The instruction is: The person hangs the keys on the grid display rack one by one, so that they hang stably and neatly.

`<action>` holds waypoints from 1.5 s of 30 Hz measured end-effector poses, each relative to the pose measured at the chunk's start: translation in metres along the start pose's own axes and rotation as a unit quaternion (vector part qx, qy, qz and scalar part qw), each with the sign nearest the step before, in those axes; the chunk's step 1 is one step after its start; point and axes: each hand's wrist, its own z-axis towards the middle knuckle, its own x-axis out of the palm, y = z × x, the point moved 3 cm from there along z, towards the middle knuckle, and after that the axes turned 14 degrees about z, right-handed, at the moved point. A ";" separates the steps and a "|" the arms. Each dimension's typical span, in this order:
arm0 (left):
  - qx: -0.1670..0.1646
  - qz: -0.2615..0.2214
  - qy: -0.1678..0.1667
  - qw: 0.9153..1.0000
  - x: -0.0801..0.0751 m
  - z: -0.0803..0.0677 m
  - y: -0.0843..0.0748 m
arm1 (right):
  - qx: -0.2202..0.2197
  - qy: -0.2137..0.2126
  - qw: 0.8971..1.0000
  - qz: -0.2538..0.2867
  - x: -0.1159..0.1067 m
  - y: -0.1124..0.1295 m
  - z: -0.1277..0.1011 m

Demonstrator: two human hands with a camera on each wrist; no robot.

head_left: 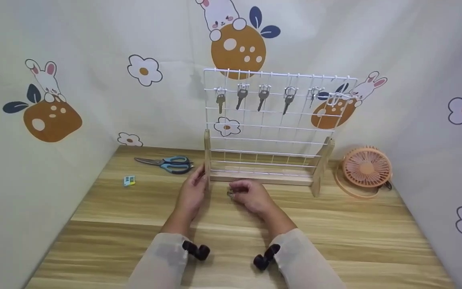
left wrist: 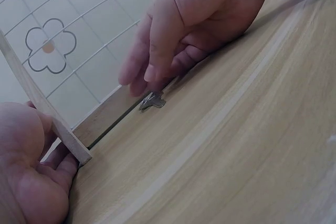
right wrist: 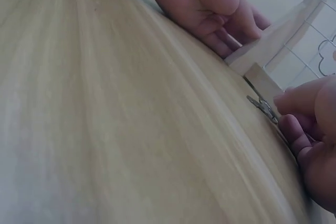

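A white wire grid rack (head_left: 269, 140) stands on wooden legs, with several keys (head_left: 263, 94) hanging from hooks near its top. My left hand (head_left: 193, 190) holds the foot of the rack's left wooden leg (left wrist: 42, 103), fingers behind it. In front of the rack's base, my right hand (head_left: 253, 196) has its thumb and fingers bent around a small metal key (right wrist: 262, 107) at the tabletop. Part of that key is hidden by the fingertips in the right wrist view; its outline in the left wrist view is unclear.
Scissors with blue and black handles (head_left: 175, 164) lie left of the rack, and a small light-blue and yellow item (head_left: 129, 180) is nearer the table's left edge. An orange fan (head_left: 366, 168) stands to the right. Patterned cloth (head_left: 167, 108) hangs behind.
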 end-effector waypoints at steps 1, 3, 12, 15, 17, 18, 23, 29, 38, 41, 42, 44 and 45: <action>0.000 0.000 -0.001 1.000 0.000 0.000 0.000 | -0.004 0.005 1.000 -0.015 0.001 0.000 0.000; 0.001 0.000 -0.003 1.000 0.000 0.000 0.000 | -0.015 0.013 0.999 -0.042 0.002 0.000 0.001; 0.004 -0.005 -0.001 1.000 0.000 0.001 0.000 | -0.046 0.014 0.992 -0.121 0.006 0.003 0.001; 0.005 -0.004 0.003 1.000 0.000 0.001 -0.001 | -0.046 0.011 0.990 -0.130 0.006 0.004 0.001; 0.004 -0.005 0.004 1.000 0.000 0.001 -0.001 | -0.044 0.011 0.991 -0.130 0.006 0.004 0.001; 0.005 -0.005 0.004 1.000 0.000 0.001 -0.002 | -0.041 0.011 0.991 -0.127 0.006 0.004 0.001; 0.002 -0.001 0.003 1.000 -0.001 0.001 -0.001 | -0.036 0.005 0.992 -0.117 0.007 0.006 0.001; -0.004 0.011 -0.001 1.000 -0.002 0.000 -0.001 | -0.035 -0.006 0.993 -0.116 0.009 0.006 0.001; 0.012 0.009 -0.004 1.000 -0.001 0.001 -0.004 | -0.028 -0.038 0.996 -0.073 0.003 0.003 0.004; 0.014 0.000 0.003 1.000 -0.001 0.001 -0.003 | -0.003 -0.062 0.998 0.008 -0.004 0.004 0.003; 0.014 -0.003 0.005 1.000 -0.001 0.001 -0.002 | 0.004 -0.074 0.997 0.037 -0.008 0.006 0.002; 0.011 -0.007 0.006 1.000 -0.001 0.001 -0.001 | 0.011 -0.098 0.992 0.084 -0.016 0.014 0.000; 0.010 -0.008 0.006 1.000 -0.001 0.001 0.000 | 0.010 -0.106 0.989 0.100 -0.020 0.021 -0.002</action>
